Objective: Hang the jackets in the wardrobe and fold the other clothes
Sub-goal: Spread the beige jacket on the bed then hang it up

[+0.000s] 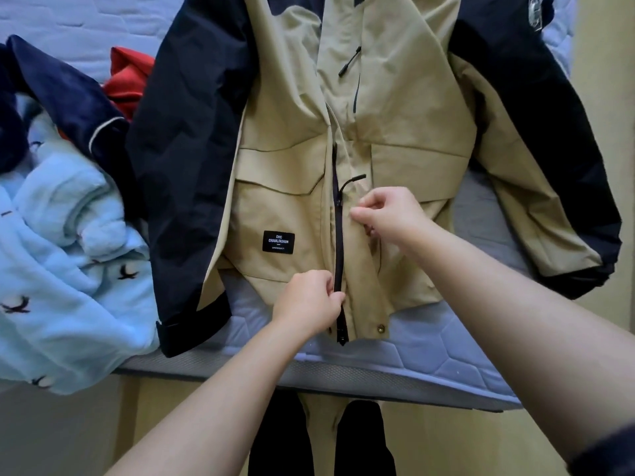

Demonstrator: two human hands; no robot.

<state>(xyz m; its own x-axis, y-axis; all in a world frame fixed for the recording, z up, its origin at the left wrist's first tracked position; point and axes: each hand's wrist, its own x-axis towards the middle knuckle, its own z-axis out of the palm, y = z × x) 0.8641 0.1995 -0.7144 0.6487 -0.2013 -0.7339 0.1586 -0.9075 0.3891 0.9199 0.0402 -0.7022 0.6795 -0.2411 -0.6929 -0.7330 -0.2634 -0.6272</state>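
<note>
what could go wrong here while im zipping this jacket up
1. The flap that the right hand pinches lies right beside the slider, so it could snag in the zipper.
2. The left hand pinches the zipper only near the hem, so a hard pull may bunch the jacket.
3. The hem lies at the mattress edge, so the jacket might slip off.

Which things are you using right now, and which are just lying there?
In use: tan jacket, its zipper, left hand, right hand.
Lying about: blue fleece, navy garment, red garment, mattress.
</note>
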